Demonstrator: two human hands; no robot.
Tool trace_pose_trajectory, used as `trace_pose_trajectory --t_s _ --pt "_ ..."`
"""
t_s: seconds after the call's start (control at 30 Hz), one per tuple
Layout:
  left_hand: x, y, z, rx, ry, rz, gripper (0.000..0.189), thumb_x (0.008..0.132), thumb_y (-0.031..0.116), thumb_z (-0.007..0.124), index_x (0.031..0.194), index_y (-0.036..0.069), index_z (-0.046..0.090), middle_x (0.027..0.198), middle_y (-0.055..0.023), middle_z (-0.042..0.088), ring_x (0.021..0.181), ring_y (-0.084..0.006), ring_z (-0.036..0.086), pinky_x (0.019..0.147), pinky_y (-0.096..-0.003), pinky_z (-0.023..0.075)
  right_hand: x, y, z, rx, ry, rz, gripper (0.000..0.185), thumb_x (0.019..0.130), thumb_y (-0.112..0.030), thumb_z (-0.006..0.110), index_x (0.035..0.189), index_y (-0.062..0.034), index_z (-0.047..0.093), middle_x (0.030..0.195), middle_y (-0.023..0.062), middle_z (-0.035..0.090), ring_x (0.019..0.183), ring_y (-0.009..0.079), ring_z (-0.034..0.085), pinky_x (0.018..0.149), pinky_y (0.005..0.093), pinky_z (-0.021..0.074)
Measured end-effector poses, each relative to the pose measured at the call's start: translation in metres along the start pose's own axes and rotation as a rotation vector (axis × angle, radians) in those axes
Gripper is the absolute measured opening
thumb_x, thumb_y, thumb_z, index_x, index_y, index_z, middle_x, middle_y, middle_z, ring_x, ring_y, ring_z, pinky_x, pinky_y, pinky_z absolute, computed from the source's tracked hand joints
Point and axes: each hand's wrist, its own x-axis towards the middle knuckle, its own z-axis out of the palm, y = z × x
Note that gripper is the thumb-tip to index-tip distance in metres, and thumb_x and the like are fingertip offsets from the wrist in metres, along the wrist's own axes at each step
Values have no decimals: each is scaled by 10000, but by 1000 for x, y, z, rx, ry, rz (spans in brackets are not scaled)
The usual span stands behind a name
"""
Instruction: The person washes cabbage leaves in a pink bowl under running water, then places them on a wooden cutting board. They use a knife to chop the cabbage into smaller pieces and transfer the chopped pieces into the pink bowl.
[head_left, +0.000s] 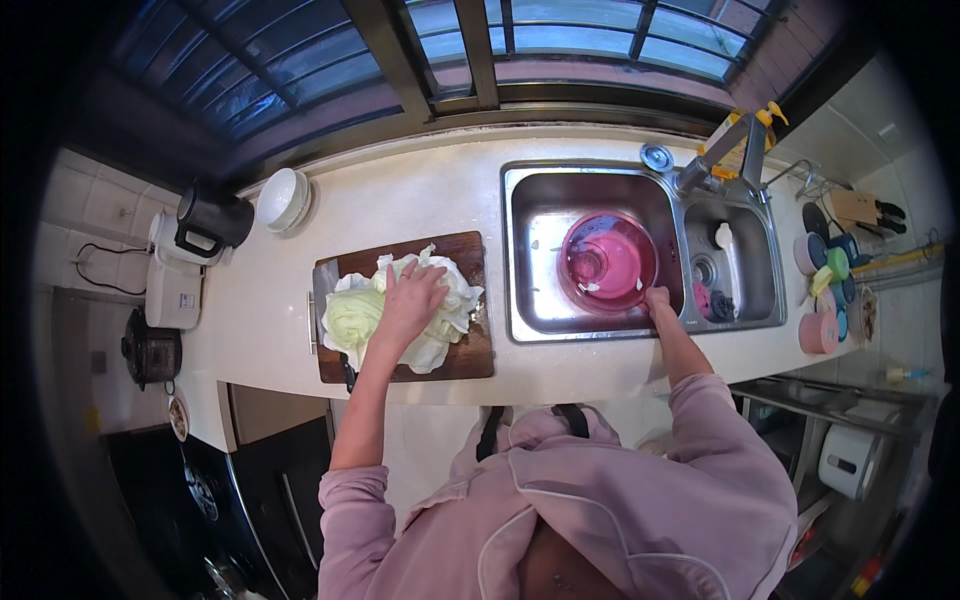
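My left hand (411, 300) rests with its fingers spread on a heap of pale green cabbage leaves (358, 319). The leaves lie on a dark wooden cutting board (474, 352); a black knife handle (348, 372) sticks out at its near left edge, and a broad metal blade shows flat at the board's left side. My right hand (657, 298) is closed on the near right rim of a translucent pink plastic basin (611, 259) in the larger sink bowl. Small pale scraps lie in the basin.
White bowls (283, 199) and a black electric kettle (214, 217) stand at the back left. The smaller sink bowl (724, 255) holds a white-handled brush and scrubbers, with a faucet (709, 169) behind. Cups (819, 331) and a knife block (853, 208) stand at the right.
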Motion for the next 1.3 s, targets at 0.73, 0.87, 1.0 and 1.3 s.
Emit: trace_pose_trajectory --t_s 0.73,0.87,1.0,1.3 --pt "-10 32 0 269 180 112 238 950 247 640 1070 47 681 1199 -100 670 1353 -340 470 1189 -639 181 -93 -122 -35 -554 72 -498 340 786 -208 693 985 67 710 1037 293 701 1059 427 674 923 484 530" --pt "-13 24 5 225 177 131 193 935 218 648 1019 44 662 1128 -114 669 1316 -350 495 1173 -635 216 -126 -148 -35 -749 95 -577 368 808 -240 698 1050 37 703 1057 280 701 1023 456 674 892 510 544" --pt "-18 20 11 110 242 87 165 925 202 653 987 50 653 1058 -116 659 1227 -338 548 1145 -623 273 -173 -176 -28 -997 102 -894 424 857 -183 634 1189 81 615 1106 321 671 924 438 704 821 502 567" --pt "-28 13 25 95 301 60 144 934 200 634 957 60 661 1018 -103 648 1146 -307 581 1116 -601 328 -244 -213 -28 -1551 775 -1571 672 841 -82 592 1449 120 391 1165 492 557 683 277 726 545 296 568"
